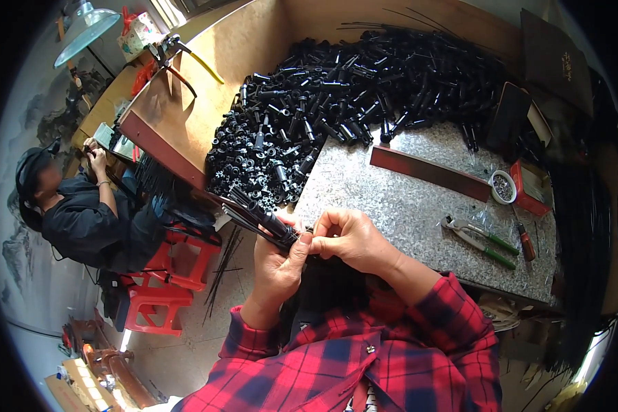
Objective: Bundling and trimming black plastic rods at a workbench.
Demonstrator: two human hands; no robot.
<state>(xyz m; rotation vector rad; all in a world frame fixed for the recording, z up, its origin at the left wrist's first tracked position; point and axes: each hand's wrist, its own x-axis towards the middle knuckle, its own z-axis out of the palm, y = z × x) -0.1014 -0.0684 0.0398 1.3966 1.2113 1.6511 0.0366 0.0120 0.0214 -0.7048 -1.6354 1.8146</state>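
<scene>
My left hand (279, 264) is closed round a black tubular part with a bundle of thin dark rods (257, 223), which looks like an umbrella runner with its ribs. The bundle slants up and to the left out of my fist. My right hand (350, 240) meets it at the near end of the part, thumb and forefinger pinched together. Whatever lies between those fingertips is too small to make out. Beyond my hands, a large heap of black plastic tubular pieces (364, 82) and small toothed pieces (250, 161) covers the back of the speckled tabletop (391, 213).
On the right lie green-handled pliers (481, 242), a red-handled tool (526, 242), a bowl of small metal bits (502, 187), a red box (531, 189) and a long flat bar (429, 173). Other pliers (178, 62) hang on the wooden side board (165, 127). A co-worker (82, 206) sits left, near red stools (154, 305).
</scene>
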